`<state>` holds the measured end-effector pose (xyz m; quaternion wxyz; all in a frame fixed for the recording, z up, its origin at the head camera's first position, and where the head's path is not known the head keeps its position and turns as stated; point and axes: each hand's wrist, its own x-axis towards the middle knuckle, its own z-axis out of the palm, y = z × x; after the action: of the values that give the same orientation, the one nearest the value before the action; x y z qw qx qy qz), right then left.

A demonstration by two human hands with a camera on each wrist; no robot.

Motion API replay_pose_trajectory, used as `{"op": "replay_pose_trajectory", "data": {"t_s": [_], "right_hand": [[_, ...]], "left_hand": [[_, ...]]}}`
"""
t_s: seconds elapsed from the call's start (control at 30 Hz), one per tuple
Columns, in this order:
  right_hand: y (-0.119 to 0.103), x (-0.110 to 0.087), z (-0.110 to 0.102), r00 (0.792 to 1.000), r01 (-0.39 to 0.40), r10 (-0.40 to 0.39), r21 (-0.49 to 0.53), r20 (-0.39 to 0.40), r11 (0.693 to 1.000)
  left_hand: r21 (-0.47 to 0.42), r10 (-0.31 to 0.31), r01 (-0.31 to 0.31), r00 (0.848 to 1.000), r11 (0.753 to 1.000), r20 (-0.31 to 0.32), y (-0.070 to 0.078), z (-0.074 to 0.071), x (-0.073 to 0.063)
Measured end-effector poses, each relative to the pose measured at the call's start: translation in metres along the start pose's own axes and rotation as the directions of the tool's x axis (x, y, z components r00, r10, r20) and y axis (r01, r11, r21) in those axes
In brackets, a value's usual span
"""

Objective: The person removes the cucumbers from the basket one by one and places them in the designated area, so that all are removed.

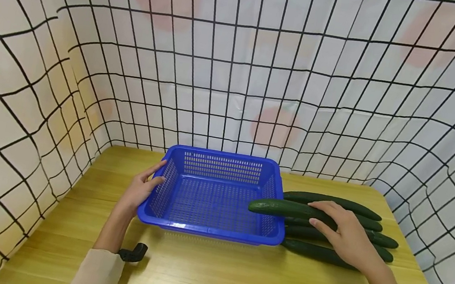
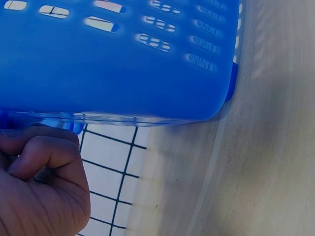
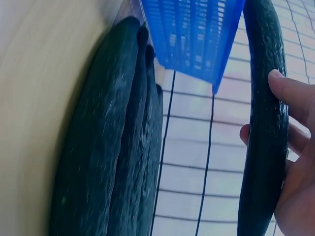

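A blue plastic basket [image 1: 210, 233] with slotted walls stands on the table; nothing lies inside it. At its left rim, my left hand [image 1: 143, 190] grips the edge, thumb at the rim; the left wrist view shows the fingers [image 2: 47, 155] curled beside the basket wall [image 2: 113, 73]. My right hand [image 1: 345, 236] holds a long dark green cucumber [image 1: 277, 207] between thumb and fingers. Its far end overlaps the basket's right rim in the head view. In the right wrist view the held cucumber [image 3: 266, 128] is raised apart from the others.
Several more cucumbers [image 1: 316, 252] lie side by side on the table, right of the basket and beneath my right hand. Behind and on both sides rise white walls with a black grid [image 1: 236, 80]. The wooden table [image 1: 208, 275] extends toward me.
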<state>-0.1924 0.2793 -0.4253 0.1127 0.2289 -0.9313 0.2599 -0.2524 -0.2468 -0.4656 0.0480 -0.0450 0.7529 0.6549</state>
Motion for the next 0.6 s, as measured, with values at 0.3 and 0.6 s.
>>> {"op": "replay_pose_trajectory", "data": {"t_s": [0.3,0.6], "right_hand": [[0.019,-0.022,-0.016,0.999,-0.03,0.03,0.007,-0.015,1.0],[0.036,-0.053,-0.025,0.99,-0.135,0.134,0.03,0.037,0.99]], "left_hand": [[-0.028,0.007,-0.007,1.0,1.0,-0.004,0.002,0.001,0.001],[-0.008,0.02,-0.02,1.0,1.0,0.003,0.001,-0.004,-0.001]]}}
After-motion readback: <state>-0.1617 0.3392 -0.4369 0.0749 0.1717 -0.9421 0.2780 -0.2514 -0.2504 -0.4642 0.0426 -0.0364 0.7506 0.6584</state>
